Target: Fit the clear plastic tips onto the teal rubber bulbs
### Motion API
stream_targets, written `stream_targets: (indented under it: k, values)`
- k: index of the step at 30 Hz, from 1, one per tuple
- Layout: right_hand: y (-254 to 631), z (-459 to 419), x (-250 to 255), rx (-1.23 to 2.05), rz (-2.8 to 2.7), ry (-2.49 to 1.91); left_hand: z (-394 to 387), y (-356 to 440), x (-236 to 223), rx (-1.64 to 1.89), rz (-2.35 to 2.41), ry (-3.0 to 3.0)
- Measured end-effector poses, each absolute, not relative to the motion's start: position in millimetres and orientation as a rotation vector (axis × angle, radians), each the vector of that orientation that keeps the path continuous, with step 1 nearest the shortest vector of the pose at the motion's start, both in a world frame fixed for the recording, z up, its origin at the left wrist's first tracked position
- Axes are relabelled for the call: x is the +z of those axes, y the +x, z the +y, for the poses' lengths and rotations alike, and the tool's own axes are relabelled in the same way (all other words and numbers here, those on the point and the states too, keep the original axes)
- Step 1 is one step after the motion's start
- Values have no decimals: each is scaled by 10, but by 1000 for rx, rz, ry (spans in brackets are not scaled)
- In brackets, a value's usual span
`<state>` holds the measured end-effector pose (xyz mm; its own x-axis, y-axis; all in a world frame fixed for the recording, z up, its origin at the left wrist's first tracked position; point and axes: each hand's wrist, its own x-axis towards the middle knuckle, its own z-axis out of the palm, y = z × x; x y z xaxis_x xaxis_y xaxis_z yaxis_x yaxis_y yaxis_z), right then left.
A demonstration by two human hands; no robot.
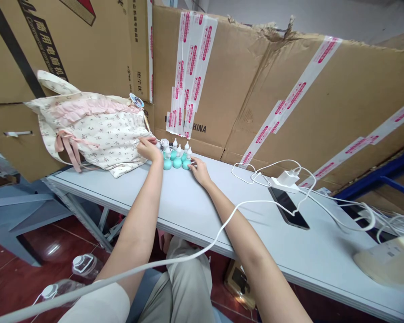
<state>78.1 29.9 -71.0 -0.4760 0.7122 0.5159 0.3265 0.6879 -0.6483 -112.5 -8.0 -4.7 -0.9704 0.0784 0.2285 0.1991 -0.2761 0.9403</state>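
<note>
1. Squeeze bulbs [177, 163] in teal stand upright in a tight cluster by the bench's back edge, left of its middle. For so crowded a group, I judge short, low movements best, since a nudge to one could topple its neighbours.
2. My right hand [199, 172] has its fingers partly curled at the front-right bulb [187, 164]; I can't tell whether they pinch it or just rest on it. A light touch low on the round belly should steady it better than pressure near the top.
3. My left hand [150, 150] is bent inward at the cluster's left side, next to the bag; its fingertips are too small to read, so I can't tell whether they grip anything. Keeping that wrist low would, I think, spare the bulbs a knock.
4. Cardboard [235, 85] walls the back edge, stiff and creased, torn ragged along its top and crossed by glossy red-and-white tape [294, 98].
5. Under my forearms the bench [195, 202] is smooth, flat and pale grey.
6. Near its left end slumps a floral cloth bag [103, 134], soft, wrinkled and ruffled in pink.
7. Toward the right, a dark, glassy phone [287, 199] lies flat beside a boxy white charger [287, 178].
8. Smallest are the pale, tapering nozzles [178, 151] above bellies that look rubbery.
</note>
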Motion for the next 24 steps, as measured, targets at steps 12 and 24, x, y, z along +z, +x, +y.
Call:
stream_targets:
  k: [12, 24]
  values:
    - [1342, 465, -689, 662, -2065, -1008, -229, -650, 128, -2021, -1693, -1143]
    - [1991, 390, -663, 638, -1959, -1327, -170, 583, -535, -384, -1667, -2693]
